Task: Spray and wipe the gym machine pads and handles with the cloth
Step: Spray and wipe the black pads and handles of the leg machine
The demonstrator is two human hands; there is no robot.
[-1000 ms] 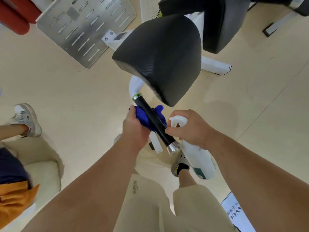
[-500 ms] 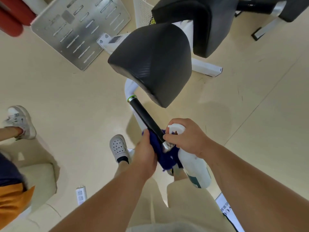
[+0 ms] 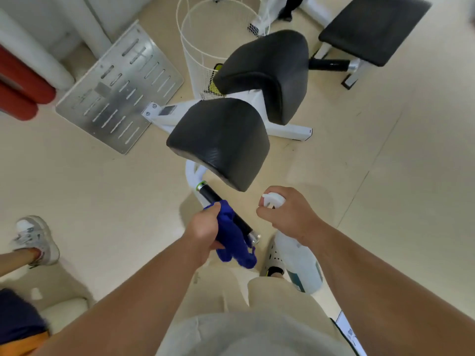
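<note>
A black machine handle (image 3: 208,194) with a green ring and chrome end cap slants down toward me below a black pad (image 3: 221,140). My left hand (image 3: 203,229) grips a blue cloth (image 3: 231,237) wrapped around the handle's lower half. My right hand (image 3: 288,214) holds a white spray bottle (image 3: 298,260) by its neck, to the right of the handle and apart from it. A second black pad (image 3: 267,70) sits behind the first one.
A white wire basket (image 3: 205,34) stands behind the pads. A slotted metal footplate (image 3: 120,91) lies at the left. A black bench (image 3: 375,27) is at the back right. Another person's shoe (image 3: 36,240) and leg are at the left edge.
My left hand slid the cloth down the handle toward its chrome end, then partway back up. My right hand with the bottle has moved away from the handle to the right.
</note>
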